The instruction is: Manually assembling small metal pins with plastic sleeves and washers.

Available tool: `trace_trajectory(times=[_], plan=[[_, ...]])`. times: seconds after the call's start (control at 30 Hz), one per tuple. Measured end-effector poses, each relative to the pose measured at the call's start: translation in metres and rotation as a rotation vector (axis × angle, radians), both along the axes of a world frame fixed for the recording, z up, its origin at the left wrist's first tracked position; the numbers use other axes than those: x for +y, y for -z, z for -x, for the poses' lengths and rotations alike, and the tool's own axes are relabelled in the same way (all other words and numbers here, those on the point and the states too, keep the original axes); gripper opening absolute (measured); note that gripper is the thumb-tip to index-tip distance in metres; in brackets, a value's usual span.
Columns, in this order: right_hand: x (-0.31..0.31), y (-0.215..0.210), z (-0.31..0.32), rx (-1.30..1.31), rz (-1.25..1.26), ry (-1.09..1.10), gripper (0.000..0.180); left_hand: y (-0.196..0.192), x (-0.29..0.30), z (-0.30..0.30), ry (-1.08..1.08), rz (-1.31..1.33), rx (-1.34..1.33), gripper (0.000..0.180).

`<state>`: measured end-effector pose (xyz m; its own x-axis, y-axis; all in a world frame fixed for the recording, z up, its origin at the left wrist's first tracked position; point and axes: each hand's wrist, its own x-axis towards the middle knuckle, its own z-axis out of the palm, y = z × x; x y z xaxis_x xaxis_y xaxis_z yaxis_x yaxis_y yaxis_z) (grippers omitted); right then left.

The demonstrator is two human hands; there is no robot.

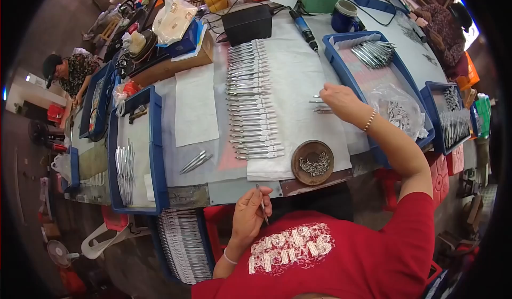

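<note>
My left hand [249,209] is closed around a slim pointed metal piece [261,198], held upright just off the table's front edge. Over the white cloth [298,75], the fingers of my right hand [344,102] are curled together beside a few slim metal pieces [322,109]; whether they grip one is hidden. Left of that hand, a long row of silvery metal tools [250,112] lies side by side on the cloth. A round brown dish [298,170] of small metal parts [316,164] sits near the front edge. Several loose metal pieces [195,162] lie further left.
Blue trays [156,155] [341,67] with metal pieces flank the work area. At the back are a black box [247,25], a blue electric screwdriver [304,30] and a mug [344,17]. Other people [77,75] [449,35] are at the far left and far right.
</note>
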<state>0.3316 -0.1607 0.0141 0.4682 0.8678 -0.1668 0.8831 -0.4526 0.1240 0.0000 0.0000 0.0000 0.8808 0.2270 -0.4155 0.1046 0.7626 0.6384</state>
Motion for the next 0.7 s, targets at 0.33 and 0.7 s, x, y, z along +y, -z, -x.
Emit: trace_trajectory(times=[0.33,0.7], plan=[[-0.034,-0.048,0.130,1.350,-0.794,0.340,0.010,-0.006,-0.007,-0.022,0.068,-0.154,0.025,0.026],[-0.018,-0.020,0.184,1.944,-0.986,0.494,0.022,-0.014,-0.019,-0.029,0.204,-0.293,-0.057,0.025]])
